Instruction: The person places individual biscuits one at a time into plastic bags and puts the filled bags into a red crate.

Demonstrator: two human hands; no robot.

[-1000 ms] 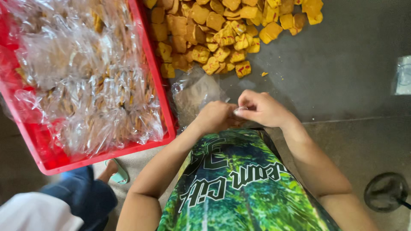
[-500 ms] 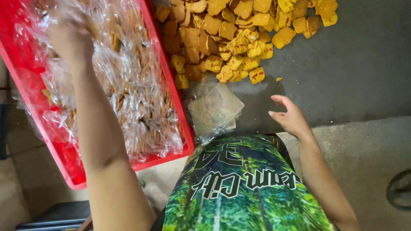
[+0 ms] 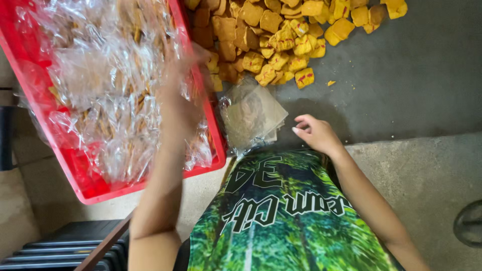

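My left hand (image 3: 183,70) is up over the right rim of the red crate (image 3: 75,173) in the upper left of the frame, blurred; I cannot tell how far it is open or whether it has hold of anything. The forearm crosses the crate's lower right corner and hides part of the clear bags (image 3: 100,95) piled inside, which are filled with brownish pieces. My right hand (image 3: 315,133) rests at centre frame on the dark desk (image 3: 401,90), fingers loosely curled, half open and holding nothing. Just left of it lies a small stack of flat clear bags (image 3: 251,115), wedged between that hand and the crate wall. Above the stack, along the top of the frame, a heap of yellow-orange snacks (image 3: 281,45) spreads over the desk, its nearest pieces just beside the stack's upper edge; one crumb (image 3: 331,83) sits apart to the right. My green printed shirt (image 3: 281,221) fills the bottom centre. Dark stacked stools (image 3: 60,248) show at lower left.
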